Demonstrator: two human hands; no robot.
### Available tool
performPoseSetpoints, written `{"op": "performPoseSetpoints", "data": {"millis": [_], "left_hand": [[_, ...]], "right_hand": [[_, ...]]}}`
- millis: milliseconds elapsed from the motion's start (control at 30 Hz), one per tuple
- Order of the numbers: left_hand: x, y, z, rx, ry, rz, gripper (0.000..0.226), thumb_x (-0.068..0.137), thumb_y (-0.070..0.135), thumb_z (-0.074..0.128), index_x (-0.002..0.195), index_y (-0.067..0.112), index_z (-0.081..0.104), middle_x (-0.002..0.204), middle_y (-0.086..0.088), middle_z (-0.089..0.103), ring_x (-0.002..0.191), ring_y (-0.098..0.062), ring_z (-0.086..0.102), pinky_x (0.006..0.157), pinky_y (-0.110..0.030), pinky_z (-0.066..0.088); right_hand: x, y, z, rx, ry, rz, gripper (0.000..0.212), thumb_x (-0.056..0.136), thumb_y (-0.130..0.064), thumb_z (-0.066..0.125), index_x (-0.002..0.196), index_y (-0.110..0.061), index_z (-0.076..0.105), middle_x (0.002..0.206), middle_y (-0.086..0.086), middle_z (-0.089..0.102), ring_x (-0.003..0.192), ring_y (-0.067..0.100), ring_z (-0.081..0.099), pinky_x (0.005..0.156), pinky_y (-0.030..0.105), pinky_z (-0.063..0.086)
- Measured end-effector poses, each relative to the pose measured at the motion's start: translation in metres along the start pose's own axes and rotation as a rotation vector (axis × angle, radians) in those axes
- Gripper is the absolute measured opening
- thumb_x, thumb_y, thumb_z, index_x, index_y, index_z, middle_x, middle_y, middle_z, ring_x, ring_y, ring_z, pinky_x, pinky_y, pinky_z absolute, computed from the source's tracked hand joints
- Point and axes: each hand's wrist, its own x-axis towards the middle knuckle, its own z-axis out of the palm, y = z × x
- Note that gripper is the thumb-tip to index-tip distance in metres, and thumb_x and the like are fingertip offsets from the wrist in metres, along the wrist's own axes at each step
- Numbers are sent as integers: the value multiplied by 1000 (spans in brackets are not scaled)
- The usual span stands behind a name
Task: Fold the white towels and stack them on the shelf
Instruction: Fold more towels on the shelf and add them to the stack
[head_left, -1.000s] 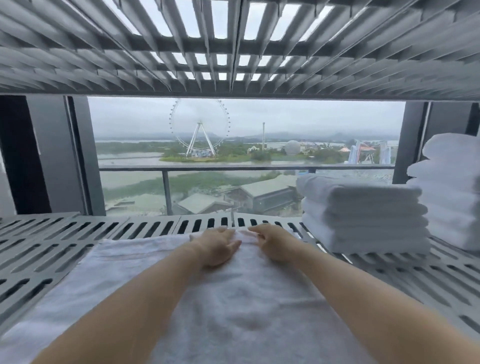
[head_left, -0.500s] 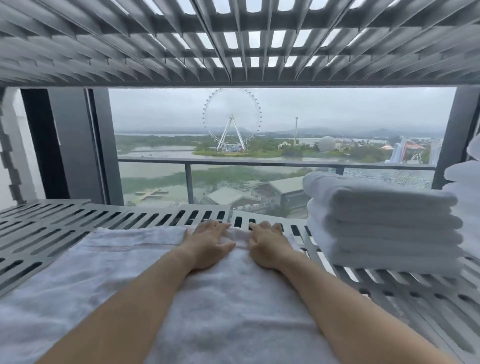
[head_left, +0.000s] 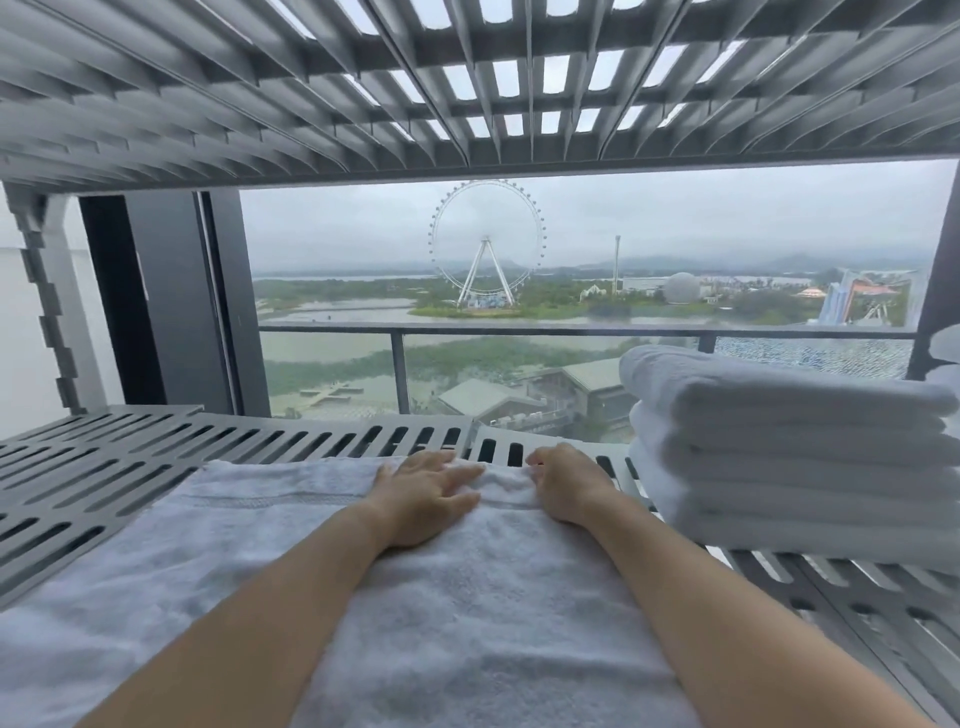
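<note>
The towel (head_left: 467, 597) lies spread on the shelf (head_left: 104, 467), beside a folded stack (head_left: 789, 447). The left hand (head_left: 421, 499) presses flat on its far edge, fingers straight; the right hand (head_left: 563, 486) curls there, and I cannot tell whether it grips.

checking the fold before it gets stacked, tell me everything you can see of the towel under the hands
The white terry towel lies spread flat across the grey slotted shelf, a woven band near its far edge, its near part running out of frame. It bunches slightly between the hands. The left hand rests flat on it, fingers spread; the right hand curls its fingers at the far edge, grip unclear. The folded towel stack sits to its right.
</note>
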Motion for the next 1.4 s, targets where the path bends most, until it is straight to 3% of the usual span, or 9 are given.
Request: {"op": "performPoseSetpoints", "data": {"millis": [200, 300, 500, 733, 833, 933, 1133, 1267, 1400], "left_hand": [[9, 4, -11, -131, 62, -95, 51, 96, 55, 16, 139, 36, 35, 149, 2, 32, 140, -20, 20, 112, -58, 7], [24, 3, -25, -98, 48, -199, 52, 99, 46, 11, 116, 20, 53, 133, -7, 44, 132, -27, 29, 109, -65, 6], [32, -5, -21, 66, 39, -173, 18, 96, 31, 26, 96, 26, 43, 104, 1, 45, 107, -19, 40, 103, -56, 20], [25, -30, -32, 141, -9, -138, 37, 94, 51, 27, 103, 24, 51, 120, -4, 44, 120, -23, 33, 102, -50, 22], [21, -33, -32, 37, 49, -66, 29, 99, 40, 25, 82, 26, 44, 85, 7, 49, 92, -16, 43, 94, -45, 23], [22, -30, -30, 80, 56, -74, 30, 101, 32, 17, 81, 25, 39, 69, 8, 43, 68, -12, 38, 86, -43, 22], [24, -33, -30, 137, 100, -70, 27, 99, 31, 23, 76, 26, 36, 83, 5, 38, 83, -15, 34, 77, -35, 19], [34, -32, -32, 210, 207, -178, 21, 97, 38, 21, 90, 21, 31, 94, -2, 27, 88, -19, 28, 74, -36, 20], [32, -26, -26, 150, 79, -232, 28, 96, 44, 29, 116, 25, 31, 119, -5, 28, 111, -22, 30, 90, -41, 25]], "right_hand": [[-4, -2, 1, -16, 93, 10, 21, 94, -23, 42, 105, -11, 54, 117, 8, 48, 105, 30, 52, 86, 37, 43], [-7, -3, 0, -7, 163, -1, 14, 94, -22, 41, 96, -15, 53, 110, 6, 59, 100, 27, 55, 79, 34, 43], [-11, -6, -4, -127, 198, 23, 24, 95, -19, 36, 110, -11, 53, 120, 10, 51, 111, 28, 48, 78, 35, 40], [2, -10, -20, -475, 93, 66, 36, 99, -34, 36, 129, -18, 48, 139, 6, 41, 127, 24, 37, 85, 39, 43], [3, -9, -18, -415, -1, 142, 35, 97, -36, 37, 125, -19, 49, 132, 4, 50, 120, 25, 48, 70, 36, 37], [-1, -11, -17, -450, -8, 130, 34, 96, -17, 32, 128, -15, 43, 132, 7, 48, 118, 28, 51, 73, 38, 41], [-2, -12, -18, -409, 87, 141, 39, 93, -6, 32, 132, -8, 38, 136, 17, 35, 121, 34, 43, 88, 44, 48], [11, -11, -25, -336, 216, 105, 41, 92, 0, 33, 133, -7, 36, 144, 17, 24, 123, 34, 40, 86, 42, 48], [4, -13, -13, -203, 203, 24, 34, 89, 1, 40, 121, -11, 45, 135, 9, 26, 116, 29, 44, 75, 40, 49]]}}
